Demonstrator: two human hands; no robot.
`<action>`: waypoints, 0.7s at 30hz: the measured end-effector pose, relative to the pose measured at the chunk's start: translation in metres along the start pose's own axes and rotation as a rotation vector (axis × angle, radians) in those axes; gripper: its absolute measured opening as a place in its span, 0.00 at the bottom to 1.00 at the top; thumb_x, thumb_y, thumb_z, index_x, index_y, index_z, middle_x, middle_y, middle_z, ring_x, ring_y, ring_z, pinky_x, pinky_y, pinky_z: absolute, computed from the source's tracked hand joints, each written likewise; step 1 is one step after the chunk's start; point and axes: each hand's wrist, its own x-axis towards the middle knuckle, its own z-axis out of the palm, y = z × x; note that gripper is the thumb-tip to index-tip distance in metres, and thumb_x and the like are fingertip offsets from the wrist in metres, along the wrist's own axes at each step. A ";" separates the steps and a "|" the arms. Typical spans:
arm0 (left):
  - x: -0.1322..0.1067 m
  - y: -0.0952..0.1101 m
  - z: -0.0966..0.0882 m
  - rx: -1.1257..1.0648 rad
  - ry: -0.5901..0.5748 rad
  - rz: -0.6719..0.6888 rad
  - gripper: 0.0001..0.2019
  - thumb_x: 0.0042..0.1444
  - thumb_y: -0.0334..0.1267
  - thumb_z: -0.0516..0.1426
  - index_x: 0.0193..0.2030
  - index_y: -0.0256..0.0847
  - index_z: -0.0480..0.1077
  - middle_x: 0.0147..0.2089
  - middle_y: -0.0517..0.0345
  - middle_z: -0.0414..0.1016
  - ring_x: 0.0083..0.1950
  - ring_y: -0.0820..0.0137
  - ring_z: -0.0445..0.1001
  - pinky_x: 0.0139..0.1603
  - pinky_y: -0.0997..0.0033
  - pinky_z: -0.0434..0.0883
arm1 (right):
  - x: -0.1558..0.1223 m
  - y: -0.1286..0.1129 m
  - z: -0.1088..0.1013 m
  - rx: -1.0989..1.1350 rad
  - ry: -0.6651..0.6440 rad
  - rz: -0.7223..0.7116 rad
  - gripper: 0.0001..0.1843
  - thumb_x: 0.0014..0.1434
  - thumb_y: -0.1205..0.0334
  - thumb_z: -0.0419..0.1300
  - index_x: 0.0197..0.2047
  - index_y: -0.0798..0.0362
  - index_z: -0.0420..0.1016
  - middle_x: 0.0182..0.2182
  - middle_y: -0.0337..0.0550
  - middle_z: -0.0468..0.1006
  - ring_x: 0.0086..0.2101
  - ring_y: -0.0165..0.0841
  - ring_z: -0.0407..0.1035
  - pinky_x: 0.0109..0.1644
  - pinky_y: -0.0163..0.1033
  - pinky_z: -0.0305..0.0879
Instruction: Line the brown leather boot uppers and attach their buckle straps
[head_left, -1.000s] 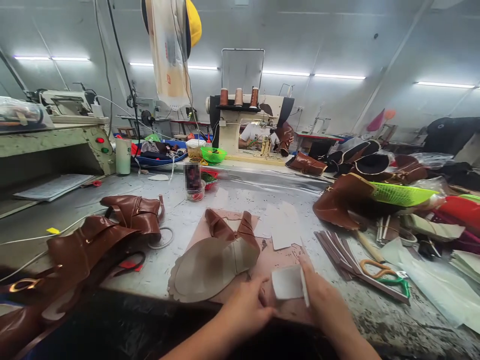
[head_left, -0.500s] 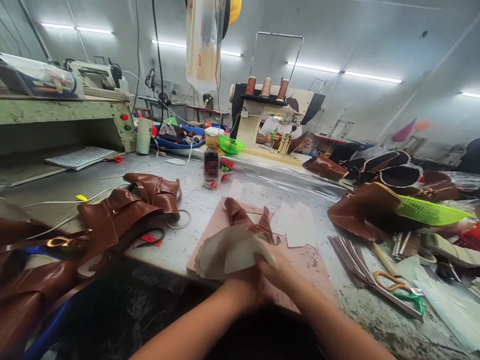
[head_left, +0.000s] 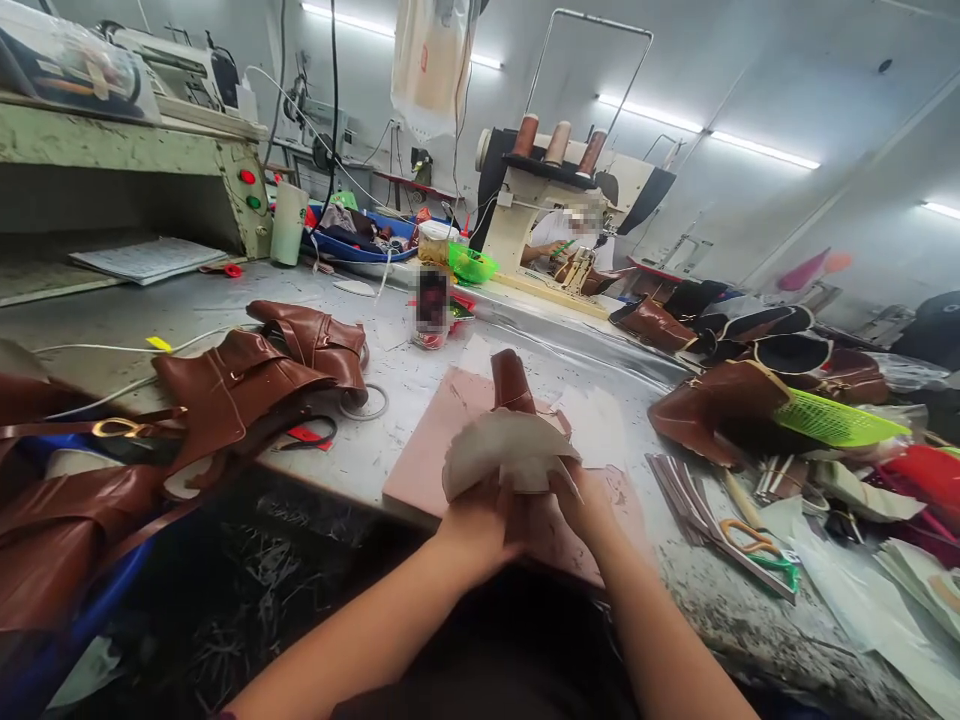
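Both hands grip a leather shoe upper [head_left: 502,445] whose pale lining side faces me, its edge curved and scalloped. My left hand [head_left: 480,525] is closed on its lower left edge. On the lower right edge my right hand [head_left: 589,500] is closed too, with some fingers hidden behind the piece. A brown leather part [head_left: 511,380] stands up just beyond the lining; whether it belongs to the same upper I cannot tell. Below the hands lies a pinkish board [head_left: 424,440], with white sheets [head_left: 600,425] at its far right.
Brown leather boot uppers [head_left: 232,390] lie at the left, others [head_left: 720,400] at the right beside a green basket [head_left: 840,418]. Scissors [head_left: 750,537] rest on dark strips [head_left: 675,495]. A can [head_left: 430,315] stands behind the board. Further back, a person [head_left: 559,235] sits behind a sewing machine [head_left: 506,215].
The upper has been turned in my hands and its lining now faces me more squarely. The brown part beyond it has swung upright. The camera view has tilted down a little.
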 end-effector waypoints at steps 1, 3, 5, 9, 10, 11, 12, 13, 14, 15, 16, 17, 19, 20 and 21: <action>0.000 0.001 -0.001 0.012 -0.013 0.004 0.40 0.48 0.46 0.60 0.63 0.29 0.48 0.64 0.32 0.51 0.65 0.48 0.50 0.60 0.48 0.55 | -0.002 -0.001 -0.003 0.022 -0.012 0.014 0.21 0.51 0.64 0.47 0.46 0.54 0.71 0.46 0.51 0.75 0.50 0.45 0.65 0.52 0.51 0.61; 0.001 0.003 -0.005 0.044 -0.042 0.010 0.39 0.51 0.47 0.57 0.63 0.27 0.47 0.64 0.32 0.52 0.65 0.49 0.50 0.61 0.50 0.55 | -0.011 -0.001 -0.015 0.073 -0.039 0.050 0.18 0.50 0.60 0.51 0.44 0.52 0.73 0.43 0.48 0.77 0.46 0.44 0.68 0.49 0.50 0.65; 0.002 0.004 -0.010 0.067 -0.051 0.004 0.39 0.53 0.49 0.54 0.64 0.28 0.45 0.64 0.33 0.52 0.64 0.50 0.52 0.61 0.51 0.54 | -0.026 0.003 -0.036 0.127 -0.069 0.103 0.16 0.48 0.57 0.55 0.40 0.51 0.75 0.38 0.47 0.79 0.40 0.43 0.72 0.42 0.47 0.70; -0.001 0.007 -0.014 0.048 -0.036 -0.027 0.39 0.52 0.50 0.56 0.64 0.30 0.48 0.63 0.33 0.54 0.63 0.48 0.54 0.60 0.49 0.54 | -0.059 0.023 -0.081 0.196 0.044 0.253 0.19 0.48 0.51 0.57 0.38 0.56 0.74 0.31 0.49 0.79 0.32 0.43 0.74 0.29 0.44 0.73; -0.003 0.010 -0.013 0.006 -0.030 -0.024 0.38 0.51 0.50 0.57 0.63 0.30 0.50 0.64 0.33 0.52 0.64 0.47 0.52 0.61 0.47 0.52 | -0.066 0.027 -0.085 0.187 0.127 0.286 0.21 0.50 0.50 0.56 0.42 0.57 0.72 0.34 0.50 0.79 0.33 0.44 0.74 0.30 0.45 0.73; -0.005 0.015 -0.011 -0.083 -0.026 -0.008 0.38 0.50 0.50 0.57 0.63 0.30 0.53 0.64 0.33 0.50 0.65 0.47 0.49 0.62 0.47 0.49 | -0.072 0.029 -0.085 0.152 0.226 0.301 0.24 0.52 0.50 0.55 0.47 0.57 0.69 0.37 0.52 0.78 0.36 0.44 0.73 0.33 0.46 0.73; -0.008 0.020 -0.009 -0.259 -0.039 0.008 0.38 0.49 0.51 0.57 0.62 0.30 0.55 0.65 0.35 0.50 0.65 0.48 0.47 0.63 0.47 0.48 | -0.077 0.030 -0.080 0.098 0.316 0.273 0.25 0.53 0.51 0.55 0.50 0.56 0.67 0.42 0.53 0.76 0.38 0.45 0.73 0.37 0.48 0.73; -0.010 0.025 -0.006 -0.492 -0.063 0.023 0.37 0.48 0.54 0.56 0.61 0.31 0.56 0.65 0.36 0.51 0.65 0.49 0.48 0.63 0.48 0.48 | -0.083 0.029 -0.071 0.035 0.357 0.192 0.24 0.54 0.54 0.55 0.52 0.54 0.65 0.45 0.53 0.75 0.40 0.44 0.72 0.41 0.49 0.72; -0.012 0.031 -0.003 -0.737 -0.095 0.035 0.37 0.49 0.57 0.53 0.60 0.33 0.57 0.63 0.38 0.55 0.64 0.50 0.52 0.62 0.49 0.51 | -0.087 0.026 -0.059 -0.033 0.366 0.072 0.22 0.54 0.58 0.55 0.52 0.52 0.66 0.48 0.52 0.73 0.43 0.44 0.71 0.45 0.49 0.70; -0.014 0.035 -0.001 -0.973 -0.131 0.026 0.36 0.51 0.59 0.49 0.60 0.34 0.57 0.61 0.39 0.60 0.61 0.52 0.58 0.59 0.51 0.56 | -0.092 0.022 -0.047 -0.063 0.298 -0.105 0.20 0.54 0.62 0.54 0.51 0.50 0.68 0.49 0.49 0.73 0.46 0.43 0.70 0.48 0.49 0.68; -0.014 0.039 0.001 -1.182 -0.165 -0.016 0.34 0.52 0.58 0.47 0.58 0.34 0.58 0.56 0.40 0.66 0.57 0.54 0.64 0.55 0.54 0.62 | -0.096 0.019 -0.036 -0.064 0.167 -0.253 0.20 0.54 0.66 0.51 0.51 0.47 0.69 0.51 0.46 0.71 0.50 0.42 0.67 0.52 0.48 0.66; -0.015 0.041 0.003 -1.348 -0.187 -0.085 0.31 0.51 0.55 0.48 0.56 0.34 0.60 0.51 0.41 0.70 0.51 0.56 0.69 0.49 0.57 0.66 | -0.099 0.015 -0.027 -0.043 0.134 -0.313 0.22 0.55 0.68 0.50 0.53 0.47 0.67 0.54 0.46 0.68 0.53 0.41 0.63 0.55 0.49 0.63; -0.015 0.041 0.003 -1.574 -0.190 -0.236 0.28 0.44 0.47 0.56 0.51 0.34 0.63 0.42 0.46 0.75 0.42 0.60 0.74 0.40 0.64 0.68 | -0.103 0.012 -0.021 0.081 0.191 -0.212 0.22 0.56 0.66 0.49 0.55 0.49 0.66 0.56 0.48 0.66 0.55 0.41 0.61 0.56 0.50 0.61; -0.015 0.040 0.002 -1.681 -0.199 -0.293 0.28 0.38 0.41 0.59 0.49 0.35 0.64 0.39 0.48 0.76 0.38 0.61 0.75 0.37 0.67 0.68 | -0.104 0.011 -0.022 0.190 0.220 -0.071 0.20 0.57 0.61 0.50 0.53 0.52 0.67 0.53 0.51 0.69 0.52 0.42 0.64 0.54 0.50 0.63; -0.015 0.038 0.001 -1.764 -0.216 -0.320 0.28 0.35 0.38 0.60 0.48 0.35 0.65 0.36 0.51 0.76 0.35 0.63 0.75 0.35 0.68 0.68 | -0.103 0.012 -0.026 0.330 0.185 0.074 0.19 0.58 0.55 0.51 0.49 0.54 0.70 0.49 0.54 0.73 0.48 0.43 0.69 0.51 0.49 0.66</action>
